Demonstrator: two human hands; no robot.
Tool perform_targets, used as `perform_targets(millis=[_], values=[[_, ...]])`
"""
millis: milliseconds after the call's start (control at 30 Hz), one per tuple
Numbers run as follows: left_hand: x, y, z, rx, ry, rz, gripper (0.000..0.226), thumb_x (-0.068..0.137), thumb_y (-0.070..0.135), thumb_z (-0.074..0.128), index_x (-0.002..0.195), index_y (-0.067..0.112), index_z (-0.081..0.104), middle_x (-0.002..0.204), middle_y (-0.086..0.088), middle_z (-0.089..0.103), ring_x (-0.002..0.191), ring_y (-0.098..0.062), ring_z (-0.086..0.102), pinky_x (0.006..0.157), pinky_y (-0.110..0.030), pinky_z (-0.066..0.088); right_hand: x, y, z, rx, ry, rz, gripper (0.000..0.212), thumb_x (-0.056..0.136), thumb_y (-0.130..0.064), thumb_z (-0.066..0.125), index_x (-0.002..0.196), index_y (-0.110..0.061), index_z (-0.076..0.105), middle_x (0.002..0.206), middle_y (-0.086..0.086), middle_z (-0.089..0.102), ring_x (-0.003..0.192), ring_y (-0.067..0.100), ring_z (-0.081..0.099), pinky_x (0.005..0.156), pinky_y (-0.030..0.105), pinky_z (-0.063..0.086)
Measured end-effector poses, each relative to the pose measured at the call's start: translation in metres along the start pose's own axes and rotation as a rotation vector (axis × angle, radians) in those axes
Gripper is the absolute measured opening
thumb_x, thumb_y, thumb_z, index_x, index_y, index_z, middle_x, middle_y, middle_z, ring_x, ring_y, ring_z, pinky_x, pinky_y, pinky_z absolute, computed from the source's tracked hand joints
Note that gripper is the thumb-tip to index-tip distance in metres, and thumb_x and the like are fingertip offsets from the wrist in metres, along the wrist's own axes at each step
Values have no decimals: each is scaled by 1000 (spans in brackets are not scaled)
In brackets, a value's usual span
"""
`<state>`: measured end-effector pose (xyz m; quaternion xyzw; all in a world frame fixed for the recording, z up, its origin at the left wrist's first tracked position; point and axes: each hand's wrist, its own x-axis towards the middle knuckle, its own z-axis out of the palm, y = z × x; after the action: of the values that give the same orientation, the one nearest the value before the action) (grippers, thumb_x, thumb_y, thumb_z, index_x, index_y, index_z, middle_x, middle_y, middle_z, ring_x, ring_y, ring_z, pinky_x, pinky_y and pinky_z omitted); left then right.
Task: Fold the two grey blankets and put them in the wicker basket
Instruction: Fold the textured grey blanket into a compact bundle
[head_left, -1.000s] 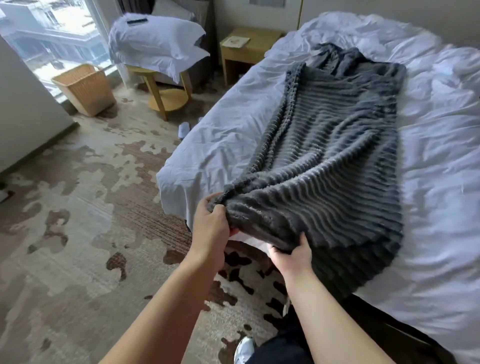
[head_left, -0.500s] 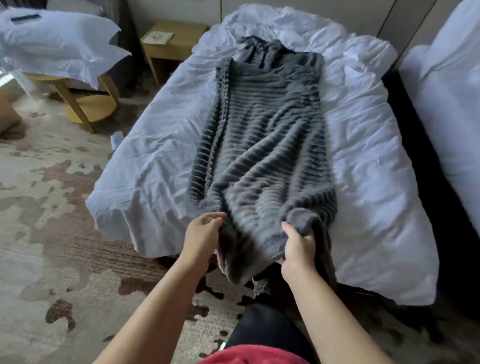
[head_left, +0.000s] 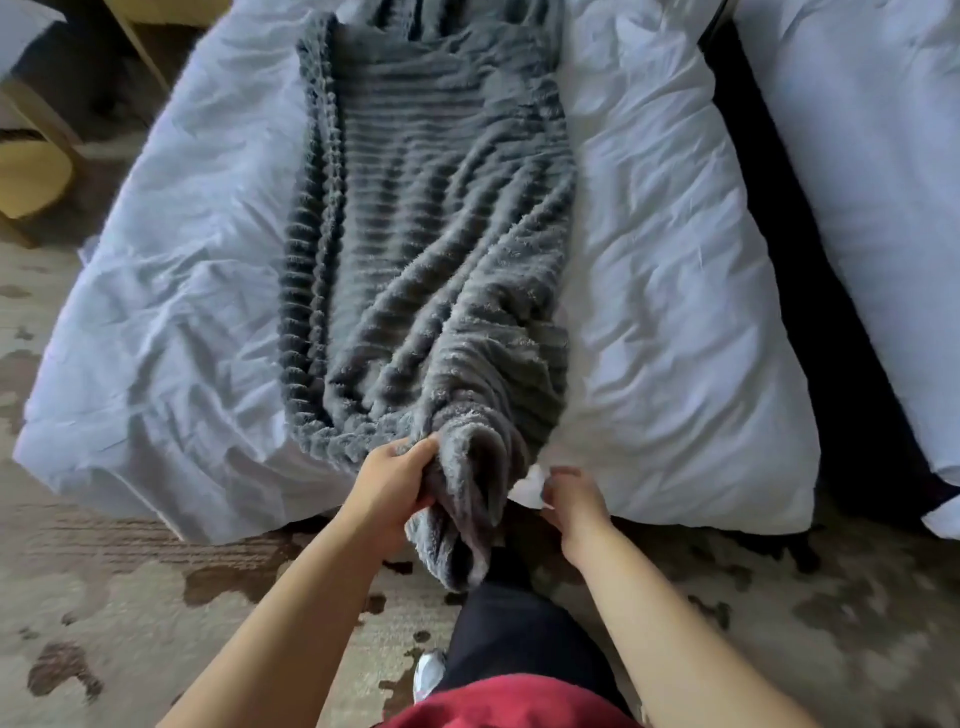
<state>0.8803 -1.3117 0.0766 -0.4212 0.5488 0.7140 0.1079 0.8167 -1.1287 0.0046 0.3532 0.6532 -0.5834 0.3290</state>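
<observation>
Grey blanket (head_left: 431, 234) is laid lengthwise down the middle of the white bed (head_left: 675, 312), its near end bunched and hung over the foot edge. That bunched end is gripped by the left hand (head_left: 395, 488). The right hand (head_left: 574, 501) is held just beside it, blurred, fingers loosely curled, nothing grasped. A second bed (head_left: 857, 182) is seen at right.

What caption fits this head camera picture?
Left hand grips the bunched end of the grey blanket on the white bed; right hand free beside it.
</observation>
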Motion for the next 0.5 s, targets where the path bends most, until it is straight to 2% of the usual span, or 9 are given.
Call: perform_targets(millis=[67, 100, 167, 233, 300, 333, 400, 467, 500], values=[[8, 1, -6, -18, 14, -20, 21, 93, 18, 57, 81, 5, 67, 66, -3, 66, 56, -9, 61, 51, -21, 49, 31, 20, -10, -288, -19, 76, 53, 84, 2, 48, 135, -13, 43, 115, 11, 52, 98, 25, 50, 78, 31, 44], [12, 0, -8, -17, 19, -30, 21, 94, 18, 56, 79, 7, 67, 65, -2, 66, 55, -9, 61, 51, -21, 49, 42, 31, -11, -372, -71, 113, 60, 83, 2, 52, 140, -13, 38, 123, 12, 48, 103, 26, 48, 74, 29, 44], [20, -4, -9, -15, 33, -53, 24, 95, 17, 55, 74, 8, 64, 59, 1, 64, 51, -7, 59, 48, -20, 48, 55, 48, -8, -460, -147, 149, 71, 81, 0, 62, 145, -13, 32, 123, 12, 47, 102, 24, 48, 63, 26, 42], [28, -11, -9, -6, 36, -70, 23, 95, 16, 54, 77, 7, 64, 56, 3, 63, 49, -5, 59, 46, -18, 47, 65, 63, 1, -484, -207, 122, 78, 78, -2, 72, 144, -12, 32, 112, 6, 53, 93, 17, 54, 62, 23, 42], [33, -17, -8, -6, 14, -77, 21, 96, 17, 54, 86, 3, 66, 62, 1, 67, 54, -7, 63, 48, -18, 49, 76, 77, 15, -398, -265, 77, 77, 77, -2, 76, 140, -16, 34, 98, -5, 54, 81, 5, 56, 61, 18, 44], [36, -20, -9, -9, 5, -74, 22, 96, 18, 53, 90, 1, 66, 64, 0, 68, 56, -8, 64, 50, -19, 50, 79, 80, 21, -316, -290, 70, 74, 78, -3, 76, 136, -22, 34, 100, -6, 55, 81, 2, 56, 61, 18, 44], [37, -26, -14, -18, -2, -70, 24, 96, 19, 53, 94, 0, 67, 66, -1, 69, 58, -9, 65, 52, -21, 52, 83, 82, 33, -133, -309, 72, 60, 86, -4, 67, 129, -26, 33, 121, 7, 58, 91, 11, 60, 75, 27, 47], [35, -32, -21, -30, 3, -67, 23, 97, 19, 53, 92, 2, 68, 65, 0, 69, 57, -8, 64, 52, -21, 52, 87, 78, 38, 65, -253, 108, 45, 98, -6, 49, 137, -21, 32, 136, 21, 50, 111, 28, 60, 92, 38, 44], [32, -33, -25, -36, 4, -63, 23, 97, 20, 52, 88, 4, 67, 62, 1, 68, 55, -8, 63, 50, -20, 51, 86, 73, 37, 143, -199, 142, 43, 101, -9, 40, 142, -17, 32, 139, 22, 47, 120, 32, 55, 99, 39, 41]])
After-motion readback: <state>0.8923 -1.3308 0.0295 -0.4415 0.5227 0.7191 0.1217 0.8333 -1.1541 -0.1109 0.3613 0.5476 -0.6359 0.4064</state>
